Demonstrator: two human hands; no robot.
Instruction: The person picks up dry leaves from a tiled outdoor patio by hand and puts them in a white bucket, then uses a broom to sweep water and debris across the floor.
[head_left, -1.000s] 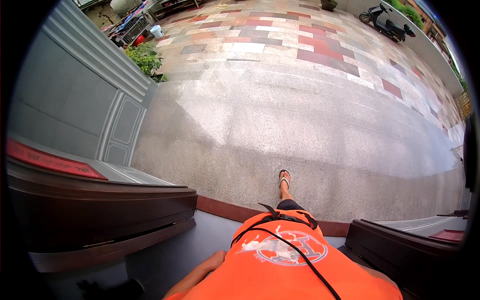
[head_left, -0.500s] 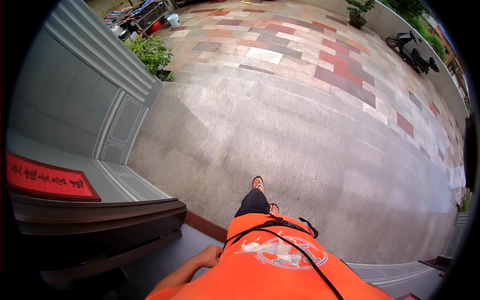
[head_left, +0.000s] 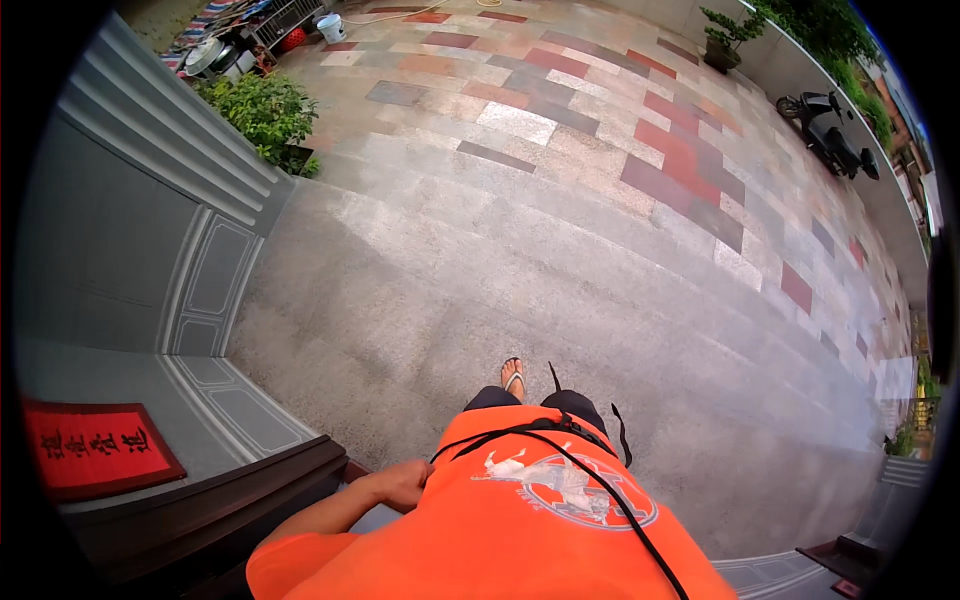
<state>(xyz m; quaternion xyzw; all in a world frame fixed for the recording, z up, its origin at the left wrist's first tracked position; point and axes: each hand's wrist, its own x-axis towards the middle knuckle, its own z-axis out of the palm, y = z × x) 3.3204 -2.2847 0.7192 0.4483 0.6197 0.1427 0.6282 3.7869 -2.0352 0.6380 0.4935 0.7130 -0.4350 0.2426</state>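
At the left side of my waist is my left hand (head_left: 405,482), its fingers curled beside my orange T-shirt (head_left: 500,540); whatever may be in it is hidden. A black strap (head_left: 535,428) and a dangling black cord (head_left: 620,505) run over the shirt. My right hand is out of view. A flip-flopped foot (head_left: 513,378) stands on the grey stone paving (head_left: 450,260) below me.
A grey panelled wall (head_left: 140,250) with a red banner (head_left: 100,455) and dark wooden frame (head_left: 240,500) lines the left. Ahead lie a multicoloured paved yard (head_left: 520,100), shrub (head_left: 260,120), bucket (head_left: 331,28), potted plant (head_left: 722,50) and black scooter (head_left: 830,135).
I have moved forward out past the wooden doorway, which has slid down and back in view. My feet have stepped on, and more of my curled left hand shows than a second ago.
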